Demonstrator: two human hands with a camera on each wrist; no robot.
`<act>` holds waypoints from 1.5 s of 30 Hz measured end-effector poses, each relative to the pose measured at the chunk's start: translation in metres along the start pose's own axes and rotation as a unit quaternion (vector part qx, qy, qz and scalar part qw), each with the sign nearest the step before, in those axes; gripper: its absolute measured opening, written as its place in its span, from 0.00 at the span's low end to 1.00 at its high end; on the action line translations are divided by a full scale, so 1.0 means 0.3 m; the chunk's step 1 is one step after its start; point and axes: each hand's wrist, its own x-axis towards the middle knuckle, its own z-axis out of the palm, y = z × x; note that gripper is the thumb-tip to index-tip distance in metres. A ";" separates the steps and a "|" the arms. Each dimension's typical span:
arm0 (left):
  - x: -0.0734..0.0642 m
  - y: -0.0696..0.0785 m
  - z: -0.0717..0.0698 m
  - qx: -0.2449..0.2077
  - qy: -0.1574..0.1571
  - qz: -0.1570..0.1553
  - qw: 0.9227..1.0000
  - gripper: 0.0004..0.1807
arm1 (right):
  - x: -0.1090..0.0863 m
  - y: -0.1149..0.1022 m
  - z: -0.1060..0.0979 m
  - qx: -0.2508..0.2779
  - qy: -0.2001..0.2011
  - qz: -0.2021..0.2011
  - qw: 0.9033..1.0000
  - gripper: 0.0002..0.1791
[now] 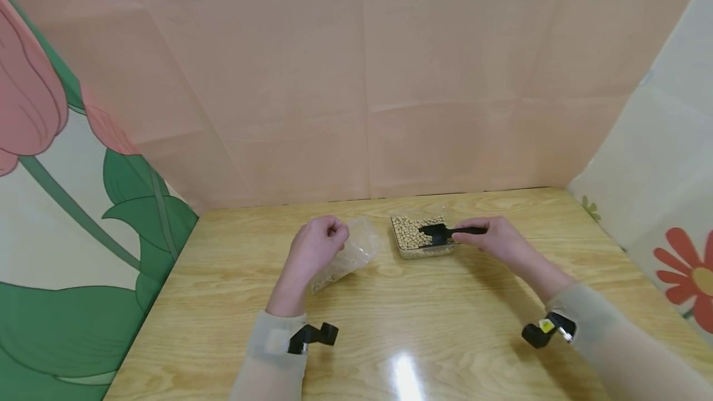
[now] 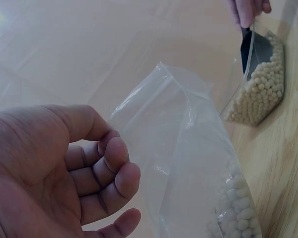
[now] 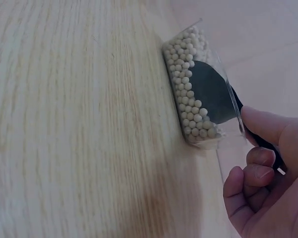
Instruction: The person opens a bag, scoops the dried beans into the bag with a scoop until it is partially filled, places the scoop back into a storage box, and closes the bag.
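Observation:
My left hand (image 1: 316,243) pinches the edge of a clear plastic bag (image 2: 176,134) between thumb and forefinger, the other fingers curled. The bag stands up from the table, with several pale round beads (image 2: 241,208) at its bottom. My right hand (image 1: 496,237) grips the handle of a black scoop (image 3: 211,91). The scoop's blade sits among pale beads (image 1: 409,232) inside a clear rectangular box (image 1: 426,253). In the right wrist view the blade shows through the box's wall, beads heaped against it.
The box and bag stand near the middle of a wood-grain table (image 1: 362,327). A pink sheet (image 1: 362,79) hangs behind the table. Flower-printed panels stand at the left (image 1: 61,215) and right (image 1: 657,159). Both forearms wear a strapped camera.

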 end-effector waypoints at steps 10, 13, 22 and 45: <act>-0.002 0.000 -0.002 -0.001 0.000 0.002 1.000 0.14 | 0.012 -0.001 0.038 -0.029 0.029 0.002 0.999 0.33; -0.002 0.001 -0.003 0.000 -0.001 0.002 1.000 0.15 | 0.009 -0.002 0.051 -0.041 0.034 -0.002 0.999 0.32; -0.003 0.001 -0.006 -0.002 0.000 -0.001 1.000 0.14 | 0.009 -0.004 0.072 0.008 0.041 0.014 0.999 0.33; -0.003 0.001 -0.009 -0.006 0.001 -0.001 1.000 0.14 | -0.025 0.020 0.108 0.075 0.067 0.036 0.994 0.37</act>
